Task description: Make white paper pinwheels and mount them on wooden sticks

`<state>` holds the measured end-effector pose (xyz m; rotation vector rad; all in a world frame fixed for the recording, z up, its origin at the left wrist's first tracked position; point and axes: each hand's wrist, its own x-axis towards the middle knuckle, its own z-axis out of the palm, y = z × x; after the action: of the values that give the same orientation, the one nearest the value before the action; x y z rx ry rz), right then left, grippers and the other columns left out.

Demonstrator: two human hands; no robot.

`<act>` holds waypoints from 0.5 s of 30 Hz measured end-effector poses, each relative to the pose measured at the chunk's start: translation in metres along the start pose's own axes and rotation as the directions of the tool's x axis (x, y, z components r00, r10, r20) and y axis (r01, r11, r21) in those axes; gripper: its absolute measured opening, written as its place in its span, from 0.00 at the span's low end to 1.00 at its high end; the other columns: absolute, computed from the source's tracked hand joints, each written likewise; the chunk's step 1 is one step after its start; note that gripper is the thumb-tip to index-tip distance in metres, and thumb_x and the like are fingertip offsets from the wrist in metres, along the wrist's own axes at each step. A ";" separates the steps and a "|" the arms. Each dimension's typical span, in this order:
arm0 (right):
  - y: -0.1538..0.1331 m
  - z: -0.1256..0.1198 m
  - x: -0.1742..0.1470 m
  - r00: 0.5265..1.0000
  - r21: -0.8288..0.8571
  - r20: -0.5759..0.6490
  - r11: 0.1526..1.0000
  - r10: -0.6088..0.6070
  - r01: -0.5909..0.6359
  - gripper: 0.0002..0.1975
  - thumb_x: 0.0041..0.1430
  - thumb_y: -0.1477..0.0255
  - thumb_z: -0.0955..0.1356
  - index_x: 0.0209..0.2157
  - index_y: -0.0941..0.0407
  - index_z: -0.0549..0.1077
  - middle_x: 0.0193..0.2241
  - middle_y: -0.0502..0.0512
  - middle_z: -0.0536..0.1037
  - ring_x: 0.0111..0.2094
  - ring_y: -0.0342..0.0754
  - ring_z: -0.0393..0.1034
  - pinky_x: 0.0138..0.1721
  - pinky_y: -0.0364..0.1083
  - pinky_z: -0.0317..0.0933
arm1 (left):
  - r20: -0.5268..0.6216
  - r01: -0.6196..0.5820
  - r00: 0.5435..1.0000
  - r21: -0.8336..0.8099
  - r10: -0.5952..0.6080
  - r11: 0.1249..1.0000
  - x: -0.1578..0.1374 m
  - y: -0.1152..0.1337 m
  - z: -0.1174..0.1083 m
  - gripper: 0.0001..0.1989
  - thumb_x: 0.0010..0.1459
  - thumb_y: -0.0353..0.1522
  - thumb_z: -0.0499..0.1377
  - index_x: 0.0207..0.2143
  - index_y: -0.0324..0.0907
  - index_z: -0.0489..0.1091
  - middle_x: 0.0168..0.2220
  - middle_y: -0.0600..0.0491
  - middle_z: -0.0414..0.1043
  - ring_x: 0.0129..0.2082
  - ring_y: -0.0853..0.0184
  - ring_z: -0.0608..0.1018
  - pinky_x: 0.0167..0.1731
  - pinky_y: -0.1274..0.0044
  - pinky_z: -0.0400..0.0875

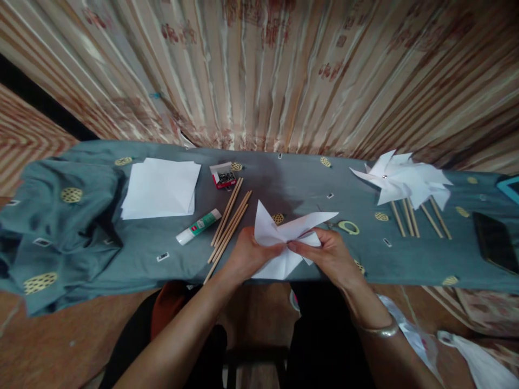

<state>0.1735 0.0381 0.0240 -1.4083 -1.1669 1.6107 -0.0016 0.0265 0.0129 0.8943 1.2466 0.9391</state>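
Observation:
A white paper pinwheel (279, 229) with pointed, folded blades is between my hands near the table's front edge. My left hand (253, 251) grips its left side, the thumb pressed on the centre. From the right, my right hand (326, 251) pinches it, its thumb meeting the left one at the middle. The fingers beneath the paper are hidden. Left of my hands lie several wooden sticks (229, 221) and a green and white glue stick (198, 227). Scissors (347, 227) with a pale green handle lie just beyond my right hand, partly covered by the paper.
A stack of white paper (160, 189) lies at the left, beside an open red box of small dark pins (223, 175). Finished pinwheels on sticks (405, 181) are piled at the right, near a dark phone (497, 240). A pleated curtain (259, 75) hangs behind the cloth-covered table (300, 189).

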 end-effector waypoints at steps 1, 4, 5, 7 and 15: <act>0.001 -0.001 0.000 1.000 -0.026 -0.014 1.000 -0.019 0.018 0.16 0.36 0.60 0.80 0.27 0.54 0.81 0.25 0.50 0.83 0.24 0.45 0.74 0.30 0.46 0.71 | 0.030 -0.007 1.000 -0.032 0.008 0.999 0.000 -0.002 0.000 0.12 0.38 0.35 0.71 0.26 0.39 0.75 0.26 0.49 0.78 0.27 0.59 0.78 0.27 0.73 0.72; 0.003 -0.007 0.000 0.995 -0.091 -0.076 0.994 -0.072 0.065 0.18 0.37 0.58 0.79 0.29 0.55 0.81 0.29 0.53 0.84 0.27 0.49 0.77 0.33 0.49 0.73 | 0.166 -0.043 0.984 -0.163 0.071 0.986 -0.002 0.000 -0.004 0.19 0.38 0.36 0.71 0.34 0.37 0.76 0.33 0.48 0.80 0.33 0.60 0.79 0.35 0.71 0.74; 0.004 -0.010 0.000 0.991 -0.101 -0.101 0.992 -0.083 0.072 0.17 0.37 0.58 0.79 0.28 0.55 0.81 0.29 0.54 0.84 0.27 0.49 0.77 0.33 0.49 0.73 | 0.192 -0.065 0.976 -0.195 0.103 0.979 -0.002 0.002 -0.008 0.22 0.38 0.36 0.71 0.38 0.37 0.76 0.36 0.47 0.80 0.35 0.60 0.80 0.38 0.71 0.74; 0.004 -0.017 -0.001 0.986 -0.102 -0.135 0.991 -0.094 0.080 0.16 0.37 0.59 0.79 0.27 0.55 0.82 0.29 0.54 0.84 0.28 0.49 0.77 0.34 0.49 0.73 | 0.159 -0.145 0.972 -0.190 0.176 0.971 0.001 0.006 -0.019 0.24 0.44 0.39 0.69 0.43 0.38 0.76 0.40 0.46 0.80 0.39 0.60 0.80 0.42 0.71 0.73; 0.005 -0.024 -0.016 0.989 -0.174 0.050 0.974 -0.137 0.144 0.11 0.43 0.62 0.77 0.28 0.54 0.83 0.25 0.51 0.82 0.25 0.46 0.73 0.28 0.44 0.68 | -0.065 -0.334 0.753 0.820 0.655 0.464 0.039 0.003 -0.079 0.12 0.58 0.29 0.55 0.38 0.39 0.79 0.38 0.46 0.78 0.41 0.59 0.76 0.45 0.69 0.70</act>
<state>0.1998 0.0258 0.0251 -1.3754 -1.4296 1.4705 -0.0769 0.0670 -0.0070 1.9528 1.8269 1.0717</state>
